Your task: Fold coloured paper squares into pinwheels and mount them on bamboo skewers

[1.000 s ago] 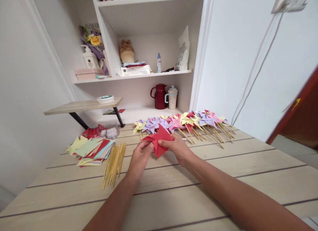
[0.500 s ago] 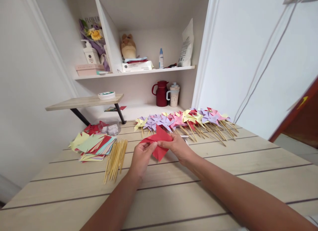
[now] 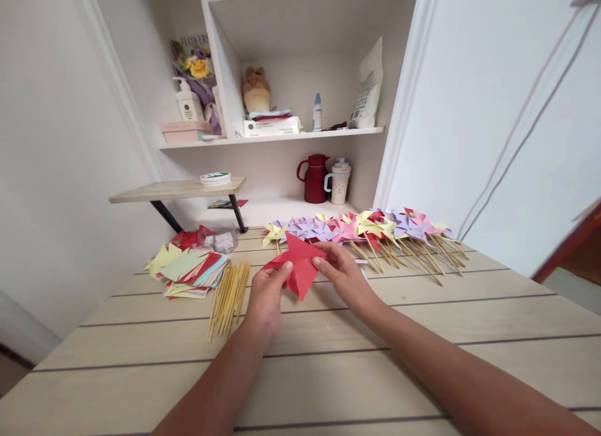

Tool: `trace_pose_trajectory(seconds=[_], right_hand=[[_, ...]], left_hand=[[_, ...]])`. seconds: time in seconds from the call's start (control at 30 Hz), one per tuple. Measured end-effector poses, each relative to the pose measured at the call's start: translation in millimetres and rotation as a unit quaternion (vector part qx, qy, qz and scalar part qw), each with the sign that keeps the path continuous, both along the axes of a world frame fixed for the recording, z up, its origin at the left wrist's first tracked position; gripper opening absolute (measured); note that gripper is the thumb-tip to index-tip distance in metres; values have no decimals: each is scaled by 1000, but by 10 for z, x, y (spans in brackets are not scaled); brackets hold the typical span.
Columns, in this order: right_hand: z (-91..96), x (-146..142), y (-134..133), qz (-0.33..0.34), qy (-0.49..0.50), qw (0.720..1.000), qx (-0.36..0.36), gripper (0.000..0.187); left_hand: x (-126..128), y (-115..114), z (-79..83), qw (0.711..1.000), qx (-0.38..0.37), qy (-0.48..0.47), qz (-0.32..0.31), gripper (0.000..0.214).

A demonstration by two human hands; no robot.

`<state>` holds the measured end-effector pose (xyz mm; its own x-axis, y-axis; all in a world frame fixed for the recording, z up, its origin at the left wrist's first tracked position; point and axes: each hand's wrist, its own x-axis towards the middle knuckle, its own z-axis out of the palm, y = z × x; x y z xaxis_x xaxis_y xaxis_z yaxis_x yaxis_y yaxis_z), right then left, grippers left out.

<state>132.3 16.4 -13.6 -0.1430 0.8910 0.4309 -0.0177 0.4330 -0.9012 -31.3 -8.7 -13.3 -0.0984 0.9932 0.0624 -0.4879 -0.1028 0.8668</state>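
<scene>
The person's left hand (image 3: 267,292) is nearly closed, its thumb pressed on the left part of a red paper piece (image 3: 301,267), while the right hand (image 3: 345,273) pinches the right edge between thumb and curled fingers, so the piece sits between both hands, above the table. It appears partly folded, with pointed corners, and no stick shows on it. Beyond the right hand lie many pinwheels (image 3: 347,228) already on sticks; left of the left hand, bare sticks (image 3: 230,292) and cut paper sheets (image 3: 188,270) seem unused. Fingers under the paper are hidden, the overlapping pinwheels defy counting, and a white item (image 3: 362,267) behind the right hand is unclear.
</scene>
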Motion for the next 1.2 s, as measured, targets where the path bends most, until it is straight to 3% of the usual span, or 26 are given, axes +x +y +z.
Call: trace_pose_trajectory(seconds=[0.17,0.27,0.4,0.63,0.8,1.0,1.2], right_hand=[[-4,55,-8,-67,-87,985,131,41],[-19,34,-42,-72,-137,965,210,42],[-51,-23,-103,-65,-188,942,269,41],[-40,-77,-187,-36,-183,935,300,44],[-41,-90,-201,-43,-161,937,306,49],[-27,-95,-192,-46,-195,921,335,24],[-21,-116,-188,-48,-172,926,334,14]], left_hand=[[-168,34,82,994,-19,-88,60,24],[-257,23,136,987,-50,-120,92,17],[-289,-43,203,987,-47,-126,88,18],[-195,-152,233,992,-7,-97,75,30],[-114,-130,154,995,-20,-62,82,32],[-34,-80,30,996,-40,-39,66,30],[-15,-99,43,998,-32,-32,53,35]])
